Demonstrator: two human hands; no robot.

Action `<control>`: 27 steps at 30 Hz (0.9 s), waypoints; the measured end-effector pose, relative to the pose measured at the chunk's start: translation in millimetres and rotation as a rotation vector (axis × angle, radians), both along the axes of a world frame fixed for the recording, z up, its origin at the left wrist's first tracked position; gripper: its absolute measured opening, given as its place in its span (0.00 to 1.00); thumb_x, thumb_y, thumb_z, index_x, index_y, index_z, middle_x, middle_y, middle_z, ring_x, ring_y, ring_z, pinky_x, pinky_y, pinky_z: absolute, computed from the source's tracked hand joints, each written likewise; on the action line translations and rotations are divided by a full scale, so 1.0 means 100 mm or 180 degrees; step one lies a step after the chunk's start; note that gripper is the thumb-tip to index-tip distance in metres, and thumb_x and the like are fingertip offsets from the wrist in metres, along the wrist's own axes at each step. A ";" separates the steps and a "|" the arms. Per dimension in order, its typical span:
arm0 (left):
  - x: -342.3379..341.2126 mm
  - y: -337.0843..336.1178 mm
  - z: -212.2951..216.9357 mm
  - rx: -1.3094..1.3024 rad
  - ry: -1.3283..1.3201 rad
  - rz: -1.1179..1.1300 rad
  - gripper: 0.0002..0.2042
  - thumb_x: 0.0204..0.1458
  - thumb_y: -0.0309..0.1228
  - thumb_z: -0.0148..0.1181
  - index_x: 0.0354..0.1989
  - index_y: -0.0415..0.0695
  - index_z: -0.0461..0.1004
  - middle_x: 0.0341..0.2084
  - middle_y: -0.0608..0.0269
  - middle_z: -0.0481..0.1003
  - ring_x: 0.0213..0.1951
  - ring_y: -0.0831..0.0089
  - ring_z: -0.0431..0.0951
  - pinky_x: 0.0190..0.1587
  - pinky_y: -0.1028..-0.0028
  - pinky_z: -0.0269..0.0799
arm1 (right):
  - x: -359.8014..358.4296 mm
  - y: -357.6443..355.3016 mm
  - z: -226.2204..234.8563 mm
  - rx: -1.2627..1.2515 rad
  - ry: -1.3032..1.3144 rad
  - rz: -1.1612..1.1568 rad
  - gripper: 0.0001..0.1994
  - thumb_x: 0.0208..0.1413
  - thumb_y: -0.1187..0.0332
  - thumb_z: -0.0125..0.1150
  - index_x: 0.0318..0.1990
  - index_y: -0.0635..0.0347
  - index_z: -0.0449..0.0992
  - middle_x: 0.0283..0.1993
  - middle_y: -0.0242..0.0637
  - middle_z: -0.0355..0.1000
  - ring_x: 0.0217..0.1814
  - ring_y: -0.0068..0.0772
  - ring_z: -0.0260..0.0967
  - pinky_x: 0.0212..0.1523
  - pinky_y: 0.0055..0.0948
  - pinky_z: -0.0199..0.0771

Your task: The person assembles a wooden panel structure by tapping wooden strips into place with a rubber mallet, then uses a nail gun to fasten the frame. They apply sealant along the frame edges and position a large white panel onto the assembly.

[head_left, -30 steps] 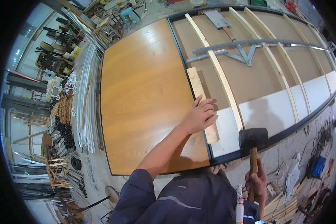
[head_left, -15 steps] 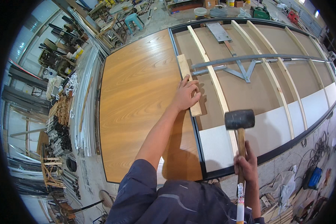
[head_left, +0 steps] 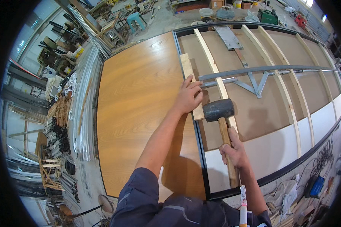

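My left hand (head_left: 187,96) grips a pale wood block (head_left: 186,65) along the dark metal strip (head_left: 201,149) between a wood-grain panel (head_left: 138,102) and an open frame. Its fingers bend over the block's edge. In my right hand (head_left: 234,151) is the wooden handle of a black-headed rubber mallet (head_left: 218,110). One face of the mallet head is at the block's near end, beside my left hand; whether they touch, I cannot tell. Beneath the mallet runs a pale wooden slat (head_left: 206,51) of the frame.
Across the frame run several slats, a grey metal bar (head_left: 269,70) and a V-shaped bracket (head_left: 255,89). A metal plate (head_left: 228,38) lies at its far side. Long metal profiles (head_left: 85,113) lie left. Cables (head_left: 324,159) are at right. A cigarette (head_left: 243,206) shows at the lower edge.
The mallet has swung left and slightly up in view, from over the slat to the wood block. My right hand moved with it. My left hand stays on the block.
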State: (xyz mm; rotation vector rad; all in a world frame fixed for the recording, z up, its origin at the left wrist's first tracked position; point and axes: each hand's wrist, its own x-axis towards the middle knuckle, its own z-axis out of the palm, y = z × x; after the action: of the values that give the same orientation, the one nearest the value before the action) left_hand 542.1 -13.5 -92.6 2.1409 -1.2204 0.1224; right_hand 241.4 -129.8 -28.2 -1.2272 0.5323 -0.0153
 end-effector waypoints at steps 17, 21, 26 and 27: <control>2.09 -0.69 -0.14 -0.0270 -0.0031 0.0158 0.10 0.56 0.34 0.56 0.36 0.41 0.78 0.57 0.57 0.78 0.67 0.39 0.63 0.73 0.55 0.54 | 2.26 -1.16 0.31 -0.0659 -0.0618 0.0016 0.20 0.60 0.69 0.55 0.60 0.63 0.69 0.25 0.31 0.70 0.16 0.21 0.65 0.17 0.22 0.63; 2.38 -0.78 -0.20 -0.0170 -0.0116 0.0212 0.12 0.55 0.37 0.55 0.38 0.42 0.79 0.59 0.60 0.77 0.69 0.38 0.61 0.72 0.55 0.57 | 3.00 -1.29 0.08 -0.0499 -0.0837 -0.0117 0.15 0.62 0.68 0.55 0.56 0.60 0.71 0.28 0.31 0.70 0.18 0.20 0.66 0.17 0.22 0.63; 2.46 -0.85 -0.26 -0.0270 -0.0172 0.0178 0.12 0.55 0.37 0.55 0.38 0.43 0.80 0.57 0.59 0.78 0.68 0.38 0.62 0.72 0.56 0.57 | 3.75 -1.24 -0.12 -0.0377 -0.0801 -0.0354 0.15 0.65 0.67 0.55 0.57 0.59 0.69 0.30 0.33 0.71 0.20 0.23 0.68 0.21 0.27 0.67; 2.45 -0.88 -0.25 -0.0270 -0.0192 0.0197 0.12 0.55 0.37 0.55 0.37 0.43 0.80 0.56 0.59 0.78 0.68 0.38 0.62 0.72 0.56 0.57 | 3.86 -1.23 -0.15 -0.0435 -0.0675 -0.0144 0.14 0.65 0.67 0.55 0.56 0.59 0.70 0.30 0.34 0.71 0.20 0.23 0.68 0.21 0.27 0.68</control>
State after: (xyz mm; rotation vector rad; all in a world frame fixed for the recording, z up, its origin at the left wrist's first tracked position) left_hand 787.3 -101.6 -118.0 2.1152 -1.1624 0.2629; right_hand 627.1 -252.7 -42.8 -1.3282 0.3783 -0.2211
